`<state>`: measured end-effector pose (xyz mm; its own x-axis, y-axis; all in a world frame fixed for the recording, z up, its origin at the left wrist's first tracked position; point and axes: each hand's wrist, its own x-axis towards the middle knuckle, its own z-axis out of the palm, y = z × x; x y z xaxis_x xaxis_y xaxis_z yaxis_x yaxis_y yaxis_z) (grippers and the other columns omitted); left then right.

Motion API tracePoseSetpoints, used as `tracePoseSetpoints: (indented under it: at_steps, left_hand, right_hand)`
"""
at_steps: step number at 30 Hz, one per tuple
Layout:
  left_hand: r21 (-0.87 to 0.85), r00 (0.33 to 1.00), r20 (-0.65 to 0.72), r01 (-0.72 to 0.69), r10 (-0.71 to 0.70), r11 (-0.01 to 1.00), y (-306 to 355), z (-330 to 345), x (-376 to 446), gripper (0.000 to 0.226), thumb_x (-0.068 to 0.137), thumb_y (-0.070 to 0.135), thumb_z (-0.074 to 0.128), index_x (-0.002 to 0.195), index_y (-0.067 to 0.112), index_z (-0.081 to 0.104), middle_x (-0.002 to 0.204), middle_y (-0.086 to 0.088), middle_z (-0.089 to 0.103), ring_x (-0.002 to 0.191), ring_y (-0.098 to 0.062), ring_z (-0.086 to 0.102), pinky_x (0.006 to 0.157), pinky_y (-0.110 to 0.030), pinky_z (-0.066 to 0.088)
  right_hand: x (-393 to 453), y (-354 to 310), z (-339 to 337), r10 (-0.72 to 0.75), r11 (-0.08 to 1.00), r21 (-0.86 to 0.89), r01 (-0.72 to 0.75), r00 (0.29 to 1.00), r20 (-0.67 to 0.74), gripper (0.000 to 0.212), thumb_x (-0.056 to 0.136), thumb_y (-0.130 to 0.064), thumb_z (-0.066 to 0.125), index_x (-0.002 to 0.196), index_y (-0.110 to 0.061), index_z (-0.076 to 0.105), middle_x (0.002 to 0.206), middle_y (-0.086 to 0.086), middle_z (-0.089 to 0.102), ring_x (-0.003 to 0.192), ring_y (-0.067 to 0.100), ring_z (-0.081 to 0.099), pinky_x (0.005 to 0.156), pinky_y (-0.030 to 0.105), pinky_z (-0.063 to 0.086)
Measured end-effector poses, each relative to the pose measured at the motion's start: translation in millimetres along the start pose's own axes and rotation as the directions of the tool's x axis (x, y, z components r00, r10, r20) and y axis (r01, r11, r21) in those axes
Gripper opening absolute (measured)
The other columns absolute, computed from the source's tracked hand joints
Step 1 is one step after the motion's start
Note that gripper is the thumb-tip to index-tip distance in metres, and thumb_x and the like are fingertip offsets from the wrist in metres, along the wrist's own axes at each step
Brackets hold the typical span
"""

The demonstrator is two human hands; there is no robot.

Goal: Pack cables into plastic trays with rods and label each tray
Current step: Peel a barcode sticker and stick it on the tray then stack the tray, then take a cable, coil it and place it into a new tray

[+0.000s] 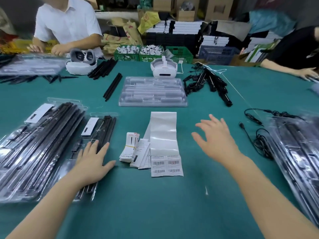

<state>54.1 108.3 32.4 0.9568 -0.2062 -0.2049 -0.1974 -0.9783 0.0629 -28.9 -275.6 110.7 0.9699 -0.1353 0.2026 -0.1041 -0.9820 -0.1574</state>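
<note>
The left hand (93,161) lies flat, fingers spread, on the packed tray (95,145) just left of centre, pressing on its lower half; its grip is wide and holds nothing, it only pins the tray to the green surface (155,204). That tray already carries black rods and a white card under its clear lid, and it sits just beside a larger heap of finished trays (38,144) at the far left. The right hand (215,140) hovers above the surface with fingers fanned, grip wide and empty, to the right of the label strip (164,135) and apart from it. The strip's lower end shows 2 barcode stickers (166,165) side by side, beside a banded bundle of small printed cards (132,145). Judging by this layout, the step in hand looks like labelling the pinned tray or starting the next 1. To do it well, the right hand should come in over the strip's lower edge, lift 1 sticker by a corner without creasing it, and lay it square on the flat lid while the left hand holds the tray from sliding. Otherwise, the empty clear tray (152,92) lies well ahead, with loose rods (113,87) to its left and the tangle of cables (205,81) to its right.
</note>
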Motion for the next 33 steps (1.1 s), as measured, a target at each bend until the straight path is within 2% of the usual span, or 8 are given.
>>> tracePoseSetpoints:
  at_steps: [4,7,11,14,18,22,28,33]
  left_hand:
    - [-0.089,0.950,-0.239,-0.227,0.200,0.970,50.0,-23.1,-5.8,0.061,0.100,0.033,0.051,0.155,0.018,0.031,0.163,-0.017,0.018,0.153,-0.033,0.008,0.124,-0.046,0.010]
    - [-0.007,0.788,-0.469,-0.456,0.400,0.890,100.0,-34.9,-12.0,0.052,0.086,0.004,0.066,0.137,0.006,0.058,0.148,-0.025,0.044,0.144,-0.043,0.033,0.119,-0.054,0.026]
    - [-0.043,0.793,-0.361,-0.540,0.491,0.841,155.9,-31.1,-12.9,0.053,0.101,0.024,0.050,0.152,0.020,0.038,0.164,-0.010,0.019,0.153,-0.028,0.008,0.123,-0.042,0.011]
    - [-0.002,0.818,-0.215,-0.546,0.533,0.837,182.0,-16.3,-4.6,0.056,0.105,0.039,0.038,0.157,0.025,0.024,0.167,-0.006,0.004,0.154,-0.023,-0.003,0.123,-0.037,0.003]
    - [-0.023,0.836,-0.111,-0.543,0.538,0.839,201.2,1.9,4.4,0.055,0.106,0.042,0.034,0.157,0.024,0.023,0.167,-0.007,0.005,0.154,-0.023,-0.004,0.124,-0.036,0.002]
    - [-0.022,0.829,-0.118,-0.552,0.547,0.833,209.3,10.8,4.9,0.055,0.106,0.040,0.035,0.156,0.022,0.025,0.166,-0.009,0.009,0.154,-0.024,-0.002,0.124,-0.037,0.003]
    - [-0.130,0.805,-0.199,-0.587,0.559,0.799,214.4,8.0,1.1,0.050,0.106,0.037,0.038,0.153,0.020,0.034,0.165,-0.006,0.016,0.153,-0.021,0.004,0.123,-0.034,0.008]
    - [-0.213,0.803,-0.236,-0.592,0.547,0.777,217.1,-0.1,0.8,0.048,0.105,0.034,0.042,0.151,0.021,0.038,0.163,-0.003,0.019,0.151,-0.015,0.009,0.120,-0.028,0.011]
  right_hand:
    - [-11.9,91.6,-42.9,0.354,0.911,-0.220,-0.350,0.935,-0.022,0.058,0.096,-0.055,0.045,0.141,-0.018,0.051,0.152,0.009,0.043,0.150,0.032,0.017,0.120,0.054,0.013]
    - [-30.0,150.6,-61.2,0.582,0.771,-0.346,-0.534,0.812,0.046,0.082,0.089,-0.074,0.039,0.151,-0.021,0.030,0.162,0.013,0.024,0.151,0.037,0.009,0.118,0.065,0.008]
    - [-59.3,193.8,-50.0,0.711,0.701,-0.347,-0.623,0.652,0.263,0.096,0.087,-0.077,0.039,0.158,-0.020,0.008,0.166,0.012,0.003,0.151,0.039,0.002,0.117,0.067,0.013]
    - [-77.4,199.7,-31.9,0.666,0.738,-0.321,-0.593,0.718,0.203,0.083,0.097,-0.062,0.039,0.159,-0.023,0.002,0.166,0.008,0.005,0.152,0.033,0.010,0.117,0.061,0.021]
    - [-82.9,189.3,-26.3,0.606,0.760,-0.337,-0.555,0.793,0.059,0.067,0.099,-0.045,0.044,0.157,-0.024,0.016,0.164,0.003,0.020,0.147,0.028,0.027,0.109,0.058,0.035]
    - [-79.1,178.0,-24.9,0.578,0.778,-0.356,-0.517,0.812,0.083,0.076,0.093,-0.032,0.056,0.156,-0.026,0.013,0.163,0.003,0.022,0.147,0.029,0.027,0.107,0.058,0.036]
    - [-64.9,162.6,-33.4,0.488,0.854,-0.234,-0.465,0.872,0.048,0.075,0.095,-0.007,0.053,0.157,-0.010,0.012,0.161,0.016,0.021,0.149,0.033,0.018,0.117,0.060,0.022]
    - [-37.5,140.9,-69.6,0.410,0.910,-0.016,-0.414,0.905,-0.115,0.074,0.089,0.008,0.053,0.154,-0.004,0.019,0.156,0.020,0.031,0.140,0.038,0.037,0.113,0.054,0.036]
